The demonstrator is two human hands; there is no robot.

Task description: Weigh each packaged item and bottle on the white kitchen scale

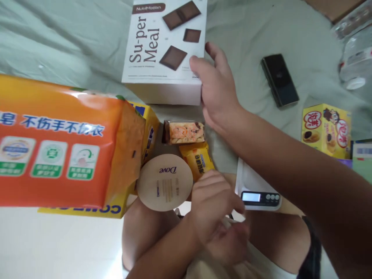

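Observation:
My right hand (217, 87) grips the right side of a white chocolate box (145, 71) printed "Su-per Meal", thumb on its front. My left hand (217, 213) is near my lap, fingers curled inward; whatever they hold, if anything, is hidden. Just left of that hand is a round Dove container (165, 182), lid towards me. A yellow packet (199, 159) and a wrapped snack (186, 132) lie between the hands. To the right of my left hand, partly under my right forearm, is a white digital scale (258, 199) with a lit display.
A large orange soap package (58, 151) fills the left, over a yellow box (149, 128). On the green cloth (247, 27) at right are a black phone-like device (279, 79), a yellow snack box (327, 128) and a clear bottle (357, 58). A cardboard edge (334, 7) shows top right.

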